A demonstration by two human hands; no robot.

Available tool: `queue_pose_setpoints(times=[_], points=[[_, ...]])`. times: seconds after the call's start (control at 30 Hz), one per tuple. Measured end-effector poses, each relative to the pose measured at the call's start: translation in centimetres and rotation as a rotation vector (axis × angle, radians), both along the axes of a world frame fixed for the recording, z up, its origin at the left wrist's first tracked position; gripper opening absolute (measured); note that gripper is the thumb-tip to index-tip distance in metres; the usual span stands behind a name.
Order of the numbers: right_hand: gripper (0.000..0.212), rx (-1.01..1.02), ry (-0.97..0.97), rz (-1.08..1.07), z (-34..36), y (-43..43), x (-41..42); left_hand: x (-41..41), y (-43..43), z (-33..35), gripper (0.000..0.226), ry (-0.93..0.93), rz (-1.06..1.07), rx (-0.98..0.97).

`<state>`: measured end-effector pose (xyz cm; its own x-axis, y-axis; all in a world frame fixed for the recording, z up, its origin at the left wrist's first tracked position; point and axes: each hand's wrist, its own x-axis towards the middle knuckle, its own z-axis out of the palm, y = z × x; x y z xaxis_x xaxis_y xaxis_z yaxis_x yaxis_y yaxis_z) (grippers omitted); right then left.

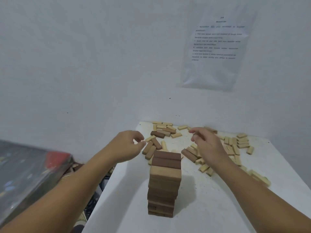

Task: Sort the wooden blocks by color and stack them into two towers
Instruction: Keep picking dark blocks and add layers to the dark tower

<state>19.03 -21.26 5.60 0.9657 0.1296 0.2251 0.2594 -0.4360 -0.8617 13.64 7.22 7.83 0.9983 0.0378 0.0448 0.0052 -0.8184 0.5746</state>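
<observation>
Our left hand [129,145] and right hand [207,146] hover past the tower [165,180].
Each grip loosely curled, empty, over loose blocks [242,143].

Your white bench [218,207] carries a dark tower [164,185] near you and loose pale and brown blocks [242,142] scattered at its far end.

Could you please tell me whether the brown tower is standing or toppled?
Standing: the brown tower rises in stacked layers from the white table, upper layers slightly offset.
</observation>
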Motion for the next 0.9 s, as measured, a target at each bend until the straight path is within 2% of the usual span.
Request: queue_pose_setpoints(times=[0.1,0.17,0.27,0.37,0.5,0.57,0.67,0.73,0.83,0.9], points=[[0.027,-0.060,0.019,0.019,-2.2,1.2,3.1,2.8,-1.0,-2.5,0.042,0.063,-0.014,0.141],[0.026,-0.136,0.051,0.083,-3.4,2.1,5.0,4.7,-1.2,-3.8,0.046,0.093,-0.031,0.191],[0.029,-0.398,0.070,0.209,-4.5,3.8,7.5,7.3,-0.5,-4.8,0.050,0.179,-0.105,0.241],[0.045,-0.585,0.047,0.322,-4.4,6.1,9.2,8.6,0.3,-5.1,0.066,0.256,-0.230,0.261],[0.073,-0.715,0.003,0.461,-4.9,8.8,11.1,9.0,0.8,-5.4,0.070,0.238,-0.368,0.210],[0.077,-0.778,0.012,0.507,-5.5,9.6,11.8,9.1,1.0,-5.5,0.070,0.215,-0.417,0.184],[0.070,-0.867,-0.037,0.524,-5.8,10.3,12.0,9.3,1.1,-5.7,0.071,0.231,-0.433,0.196],[0.059,-0.855,-0.059,0.513,-5.9,10.3,12.0,9.5,1.1,-5.9,0.068,0.199,-0.416,0.198],[0.043,-0.827,-0.022,0.471,-6.5,9.7,12.3,9.4,1.1,-6.4,0.060,0.145,-0.356,0.194],[0.045,-0.815,0.030,0.437,-6.5,9.1,12.3,9.1,1.3,-7.0,0.058,0.114,-0.307,0.160]])
